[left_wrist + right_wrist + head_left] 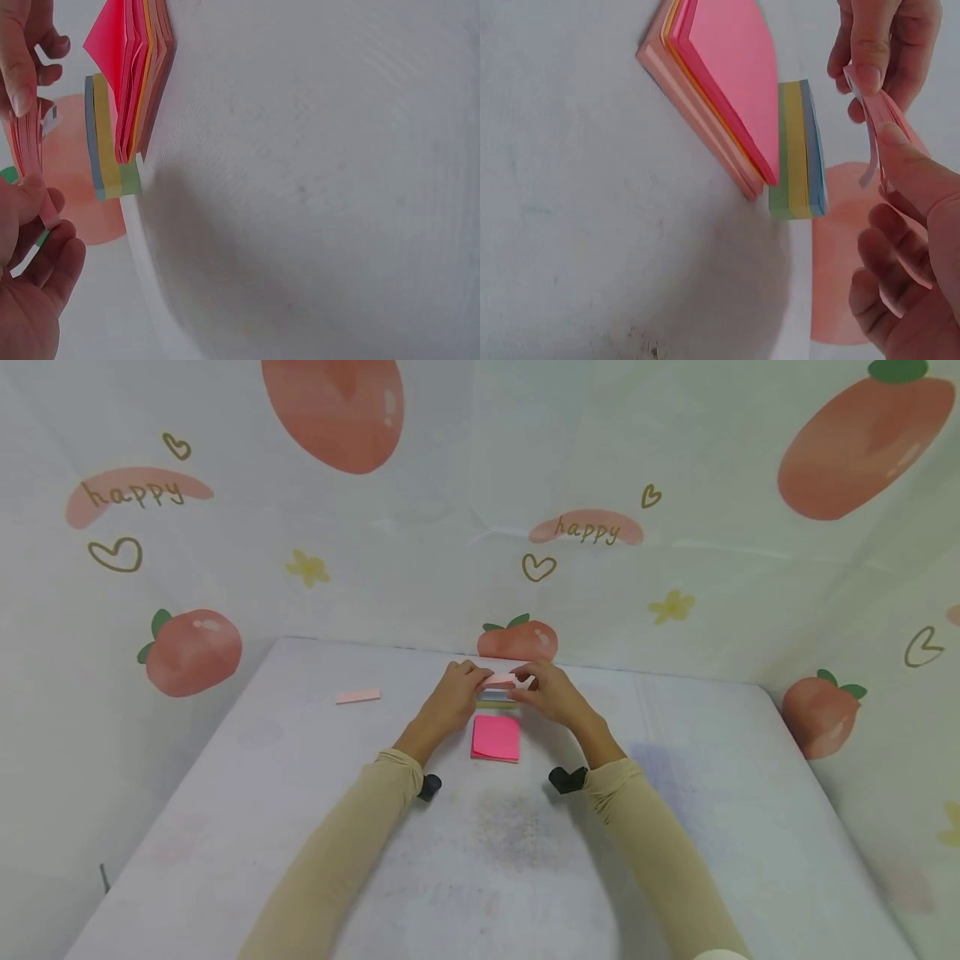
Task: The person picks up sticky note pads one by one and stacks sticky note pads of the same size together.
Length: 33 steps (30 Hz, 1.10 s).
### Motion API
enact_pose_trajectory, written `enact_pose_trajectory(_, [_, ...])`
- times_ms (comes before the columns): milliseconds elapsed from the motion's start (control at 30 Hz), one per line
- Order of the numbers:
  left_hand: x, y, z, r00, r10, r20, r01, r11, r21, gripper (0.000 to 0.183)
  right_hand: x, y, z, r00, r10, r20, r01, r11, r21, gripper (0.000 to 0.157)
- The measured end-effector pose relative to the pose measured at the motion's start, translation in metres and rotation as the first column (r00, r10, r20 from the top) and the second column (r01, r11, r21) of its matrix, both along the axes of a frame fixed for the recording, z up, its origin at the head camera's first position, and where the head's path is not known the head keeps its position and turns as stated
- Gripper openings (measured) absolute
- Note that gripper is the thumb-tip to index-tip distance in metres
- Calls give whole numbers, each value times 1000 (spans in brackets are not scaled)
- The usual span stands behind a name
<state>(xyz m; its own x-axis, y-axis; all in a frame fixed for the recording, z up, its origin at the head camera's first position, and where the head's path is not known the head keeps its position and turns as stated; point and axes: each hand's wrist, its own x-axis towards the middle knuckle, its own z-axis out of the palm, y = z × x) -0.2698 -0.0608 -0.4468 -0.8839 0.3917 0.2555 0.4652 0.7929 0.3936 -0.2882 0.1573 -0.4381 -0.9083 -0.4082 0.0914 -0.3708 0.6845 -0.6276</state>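
Above the table's far part, both hands hold a thin pad of pink sticky notes between them. My left hand pinches its left end, thumb against the notes. At the other end the right hand grips the pad between thumb and fingers. In the right wrist view the sheets fan slightly, and one pale strip bends away from the rest. Just below the hands lies a blue, yellow and green sticky-note block. Nearer stands a square stack of bright pink notes, its top sheet's corner lifted, with orange and peach layers beneath.
A single pale pink strip lies on the white table to the left. Behind the table hangs a white cloth printed with fruit, hearts and flowers. Black wrist devices show at both cuffs.
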Motion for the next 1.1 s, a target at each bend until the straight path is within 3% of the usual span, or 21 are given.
enact_pose_trajectory(233, [-1, 1, 0, 999, -15, 51, 14, 999, 30, 29, 2, -3, 1, 999, -2, -52, 1, 1000, -22, 27])
enact_pose_trajectory(400, [-2, 2, 3, 984, 3, 176, -27, 991, 135, 32, 4, -3, 0, 999, -27, -24, 27, 999, -28, 26])
enact_pose_trajectory(567, [-2, 2, 3, 966, 10, 258, -81, 961, 264, 34, 3, -4, -5, 999, -34, 2, 34, 998, -55, 28])
enact_pose_trajectory(867, [-2, -2, -1, 953, -4, 304, -100, 941, 324, 36, 2, -4, -10, 999, -26, 26, 28, 996, -81, 31])
enact_pose_trajectory(1100, [-2, -4, -3, 966, -4, 260, -71, 958, 278, 34, 4, -6, -7, 999, -29, 43, 33, 995, -93, 35])
